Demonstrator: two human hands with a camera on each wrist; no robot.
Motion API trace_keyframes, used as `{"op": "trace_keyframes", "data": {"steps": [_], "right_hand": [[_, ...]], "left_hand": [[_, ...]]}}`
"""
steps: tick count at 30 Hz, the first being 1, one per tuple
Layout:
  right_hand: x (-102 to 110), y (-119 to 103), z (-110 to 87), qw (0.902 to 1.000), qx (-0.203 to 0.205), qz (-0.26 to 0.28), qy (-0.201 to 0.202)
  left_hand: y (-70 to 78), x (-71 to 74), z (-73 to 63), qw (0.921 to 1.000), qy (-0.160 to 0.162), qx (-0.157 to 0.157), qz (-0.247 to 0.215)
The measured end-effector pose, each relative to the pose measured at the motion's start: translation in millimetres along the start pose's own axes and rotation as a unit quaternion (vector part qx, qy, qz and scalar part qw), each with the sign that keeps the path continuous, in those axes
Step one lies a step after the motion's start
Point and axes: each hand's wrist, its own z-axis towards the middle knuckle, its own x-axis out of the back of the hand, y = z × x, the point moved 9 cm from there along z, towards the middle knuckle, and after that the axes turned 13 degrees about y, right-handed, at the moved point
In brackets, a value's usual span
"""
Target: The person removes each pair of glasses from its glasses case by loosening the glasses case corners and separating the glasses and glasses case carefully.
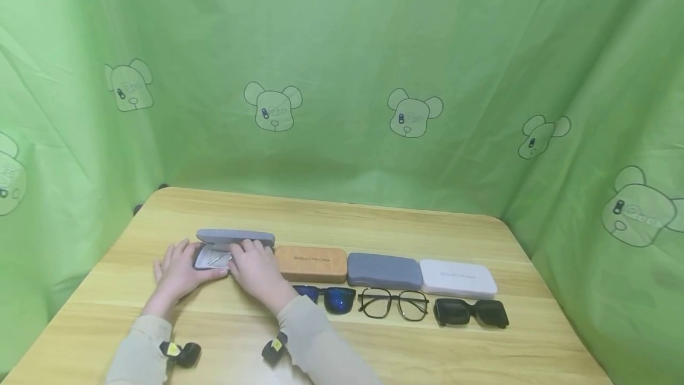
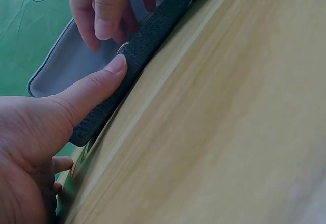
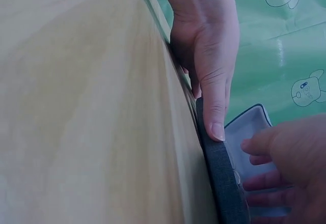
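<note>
A grey glasses case (image 1: 235,235) stands with its lid raised at the left of the row. Inside its pale base lies a pair of thin-framed glasses (image 1: 218,259), partly covered by the right hand. My left hand (image 1: 180,271) holds the case at its left end, the thumb (image 2: 104,79) along the front wall and the other fingers round the far side. Over the base, my right hand (image 1: 255,269) reaches in with loosely bent fingers. In the right wrist view, that hand's thumb (image 3: 257,143) stands apart from its fingers, with nothing seen between them.
To the right stand an orange case (image 1: 311,264), a blue-grey case (image 1: 383,270) and a white case (image 1: 458,278), all closed. Blue-lensed sunglasses (image 1: 339,300), black-framed glasses (image 1: 393,303) and black sunglasses (image 1: 471,312) lie before them. Green curtains (image 1: 342,159) surround the wooden table (image 1: 417,355).
</note>
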Motion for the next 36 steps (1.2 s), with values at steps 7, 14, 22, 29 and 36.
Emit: {"op": "trace_keyframes", "data": {"steps": [7,14,22,29,36], "right_hand": [[-6.0,0.3,-0.3,0.9994,-0.025,-0.021,-0.011],[-12.9,-1.4,0.8,0.9979,-0.052,-0.03,-0.024],[-14.5,-2.1,1.2,0.9941,-0.093,-0.041,-0.037],[-12.8,-2.4,1.4,0.9903,-0.127,-0.039,-0.041],[-10.3,-3.3,2.7,0.99,-0.129,-0.047,-0.031]], "left_hand": [[-0.9,1.9,0.3,1.0,0.008,-0.001,-0.005],[-0.6,1.8,-0.1,1.0,0.009,-0.001,-0.005],[1.2,1.4,-0.8,1.0,0.003,0.002,-0.003],[2.1,1.5,-0.8,1.0,0.004,0.004,-0.005],[1.8,1.5,-1.5,1.0,0.004,0.004,-0.004]]}}
